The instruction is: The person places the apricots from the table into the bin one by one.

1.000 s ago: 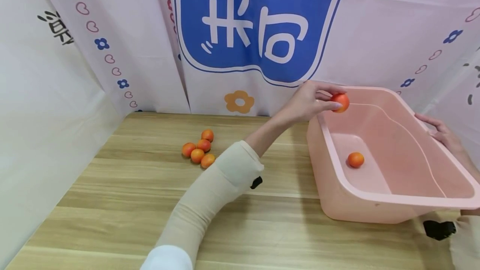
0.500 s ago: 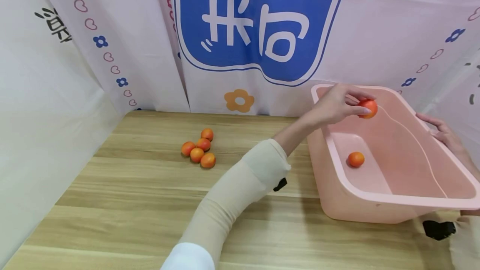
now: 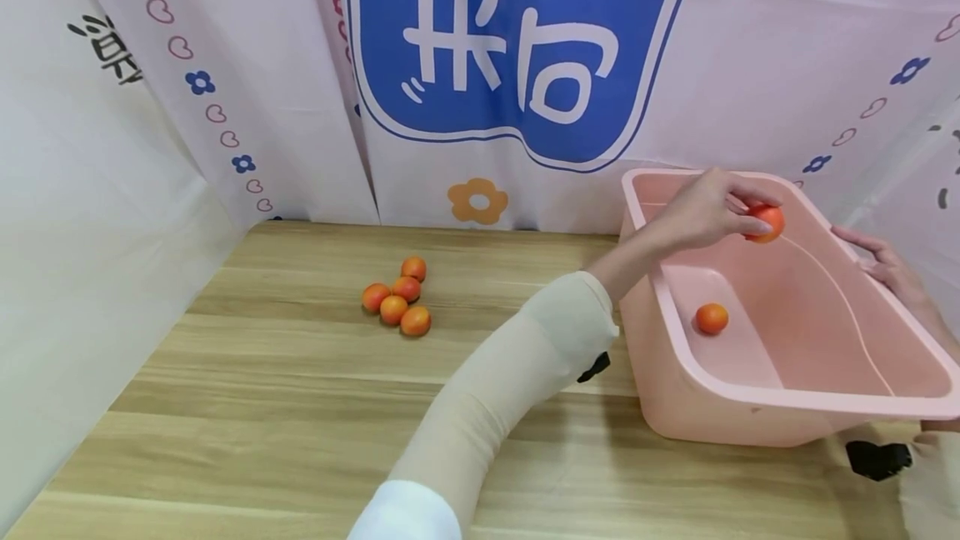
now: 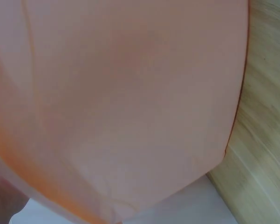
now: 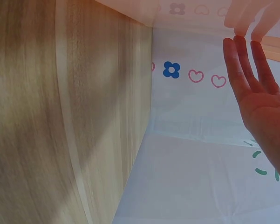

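Note:
My left hand pinches a small orange fruit in its fingertips, holding it in the air over the far part of the pink plastic tub. One more orange fruit lies on the tub's bottom. My right hand rests against the tub's right rim with its fingers straight; the right wrist view shows that hand flat, fingertips at the pink edge. The tub's wall fills the left wrist view.
Several orange fruits lie in a cluster on the wooden table, left of the tub. Printed cloth walls close in the table at the back and on both sides.
My left hand has carried the fruit to the right, from above the tub's left rim to over its inside. The right hand, the tub and the other fruits have stayed put.

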Demonstrator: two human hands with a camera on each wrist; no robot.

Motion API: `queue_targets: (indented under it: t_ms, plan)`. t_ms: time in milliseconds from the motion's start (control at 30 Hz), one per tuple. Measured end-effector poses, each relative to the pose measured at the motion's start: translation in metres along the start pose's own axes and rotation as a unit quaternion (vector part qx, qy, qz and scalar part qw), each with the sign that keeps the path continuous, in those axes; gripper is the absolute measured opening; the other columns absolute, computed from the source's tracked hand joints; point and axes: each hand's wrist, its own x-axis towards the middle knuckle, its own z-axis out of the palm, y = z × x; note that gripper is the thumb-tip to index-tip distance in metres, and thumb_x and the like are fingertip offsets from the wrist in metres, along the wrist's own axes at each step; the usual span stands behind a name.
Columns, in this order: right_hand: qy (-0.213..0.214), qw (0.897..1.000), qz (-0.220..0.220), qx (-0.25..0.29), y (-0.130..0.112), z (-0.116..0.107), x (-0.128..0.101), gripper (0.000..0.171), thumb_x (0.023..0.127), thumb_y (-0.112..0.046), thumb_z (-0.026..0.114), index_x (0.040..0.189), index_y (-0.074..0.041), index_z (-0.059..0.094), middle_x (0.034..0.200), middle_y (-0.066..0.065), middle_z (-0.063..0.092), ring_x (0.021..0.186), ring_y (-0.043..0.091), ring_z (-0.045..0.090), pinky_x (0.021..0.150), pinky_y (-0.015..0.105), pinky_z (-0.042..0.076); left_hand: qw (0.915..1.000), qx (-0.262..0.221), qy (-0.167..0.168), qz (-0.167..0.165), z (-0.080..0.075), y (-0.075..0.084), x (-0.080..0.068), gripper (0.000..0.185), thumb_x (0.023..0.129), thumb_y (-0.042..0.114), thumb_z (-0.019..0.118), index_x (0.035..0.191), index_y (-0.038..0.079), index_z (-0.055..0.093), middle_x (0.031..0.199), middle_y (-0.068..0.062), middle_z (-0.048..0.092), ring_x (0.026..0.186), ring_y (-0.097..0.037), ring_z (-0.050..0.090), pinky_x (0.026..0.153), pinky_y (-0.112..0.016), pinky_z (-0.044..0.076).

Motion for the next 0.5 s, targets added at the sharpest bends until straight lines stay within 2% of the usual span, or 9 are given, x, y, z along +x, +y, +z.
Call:
queue_targets:
  t_ms: [200, 300, 500]
  plan:
    - [-0.020, 1.000, -0.015, 0.019, 0.000, -0.001, 0.002, 0.059, 0.107, 0.008, 0.019, 0.136, -0.013, 0.066, 0.116, 0.003, 0.073, 0.088, 0.011, 0.072, 0.068, 0.019, 0.059, 0.9998, -0.008, 0.003, -0.016, 0.011, 0.002, 0.007, 0.035, 0.093, 0.009, 0.077, 0.127, 0.015, 0.076, 0.104, 0.007, 0.068, 0.080, -0.002, 0.060, 0.068, -0.007, 0.051]
    - [-0.006, 1.000, -0.004, 0.009, 0.000, 0.001, 0.000, 0.057, 0.107, 0.007, 0.022, 0.135, -0.016, 0.066, 0.115, 0.001, 0.073, 0.087, 0.010, 0.072, 0.067, 0.019, 0.059, 0.9997, -0.004, 0.000, -0.025, 0.016, 0.003, 0.011, 0.034, 0.093, 0.009, 0.077, 0.126, 0.016, 0.077, 0.100, 0.007, 0.067, 0.077, -0.003, 0.061, 0.066, -0.007, 0.050]
    - [0.010, 1.000, 0.004, -0.003, -0.002, 0.006, -0.002, 0.055, 0.108, 0.004, 0.022, 0.135, -0.019, 0.065, 0.115, -0.001, 0.073, 0.088, 0.009, 0.071, 0.068, 0.019, 0.059, 0.9987, 0.038, -0.021, -0.025, 0.019, 0.008, 0.021, 0.032, 0.094, 0.010, 0.076, 0.125, 0.018, 0.078, 0.099, 0.008, 0.065, 0.076, -0.004, 0.058, 0.063, -0.009, 0.049]
